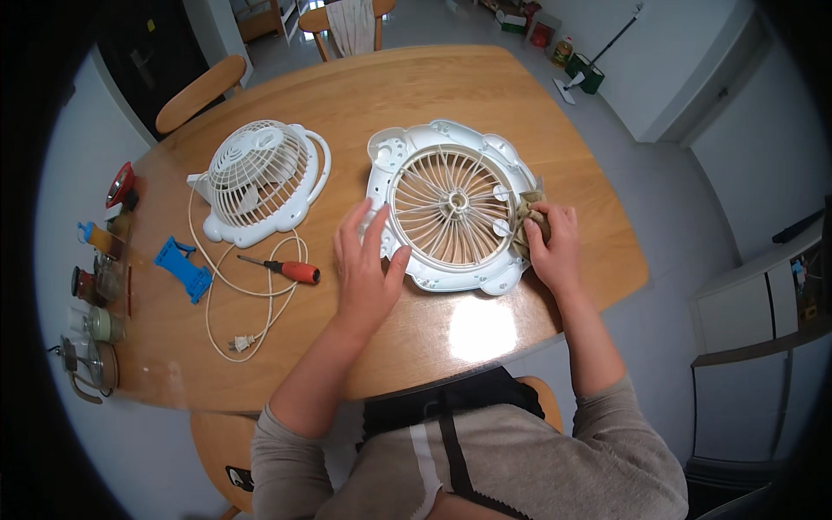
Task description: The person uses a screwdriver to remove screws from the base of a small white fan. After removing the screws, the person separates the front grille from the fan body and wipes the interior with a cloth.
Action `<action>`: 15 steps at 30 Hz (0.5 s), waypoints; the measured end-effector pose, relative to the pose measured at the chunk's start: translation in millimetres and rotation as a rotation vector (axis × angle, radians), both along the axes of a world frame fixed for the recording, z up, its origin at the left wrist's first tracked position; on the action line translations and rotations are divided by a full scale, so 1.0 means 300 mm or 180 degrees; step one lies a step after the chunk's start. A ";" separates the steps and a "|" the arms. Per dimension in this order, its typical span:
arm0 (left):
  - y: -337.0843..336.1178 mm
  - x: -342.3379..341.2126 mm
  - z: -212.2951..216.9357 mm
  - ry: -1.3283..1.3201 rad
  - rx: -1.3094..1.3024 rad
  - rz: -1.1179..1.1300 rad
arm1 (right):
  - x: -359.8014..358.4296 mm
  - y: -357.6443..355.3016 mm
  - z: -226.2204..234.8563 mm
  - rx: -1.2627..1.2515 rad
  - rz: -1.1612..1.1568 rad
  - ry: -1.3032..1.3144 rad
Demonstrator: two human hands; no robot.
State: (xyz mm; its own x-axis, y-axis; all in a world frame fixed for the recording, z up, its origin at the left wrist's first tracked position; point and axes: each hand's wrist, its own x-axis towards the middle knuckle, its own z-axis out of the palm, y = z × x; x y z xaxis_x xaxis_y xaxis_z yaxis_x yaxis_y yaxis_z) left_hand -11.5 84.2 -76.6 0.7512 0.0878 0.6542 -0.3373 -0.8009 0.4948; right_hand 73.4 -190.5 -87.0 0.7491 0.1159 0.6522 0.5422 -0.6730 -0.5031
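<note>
A white fan front cover (468,279) with a round spoked grille lies on the wooden table in front of me. My left hand (364,264) is at its left rim, fingers spread and the thumb apart from them. At the right rim my right hand (552,243) grips a crumpled brownish cloth (525,217) and presses it against the cover's edge. To the left stands the rest of the fan (264,173), a white caged body with a looped handle. Its cord and plug (241,344) trail over the table. A red-handled screwdriver (295,271) lies across the cord.
A blue plastic stand (184,270) lies left of the cord. Several jars and bottles (102,325) line the table's left edge, with a glass pot (97,368) nearest me. Wooden chairs (204,94) stand around the wooden table (381,87). A mop and green bucket (586,74) are on the floor.
</note>
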 end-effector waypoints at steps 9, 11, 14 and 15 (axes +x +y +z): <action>0.047 0.055 -0.046 0.1322 -0.3697 -0.0662 | -0.001 -0.006 -0.019 0.0434 0.0048 0.0307; 0.041 0.059 -0.038 0.1335 -0.3925 -0.0753 | 0.022 -0.035 -0.046 0.0787 0.0089 0.0485; 0.020 0.037 0.009 0.1147 -0.3926 -0.0446 | 0.054 -0.074 -0.033 0.1796 0.0213 0.0649; 0.020 0.034 0.017 0.0984 -0.3915 -0.0395 | 0.067 -0.078 -0.015 0.1812 0.0211 0.0461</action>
State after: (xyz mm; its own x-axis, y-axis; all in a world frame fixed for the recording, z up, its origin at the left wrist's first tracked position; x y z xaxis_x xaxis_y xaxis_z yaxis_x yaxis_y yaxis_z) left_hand -1.4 90.2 -71.7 0.9038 0.4277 -0.0113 -0.1151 0.2683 0.9564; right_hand 93.4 -214.0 -91.4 0.8383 -0.1728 0.5171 0.4726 -0.2425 -0.8473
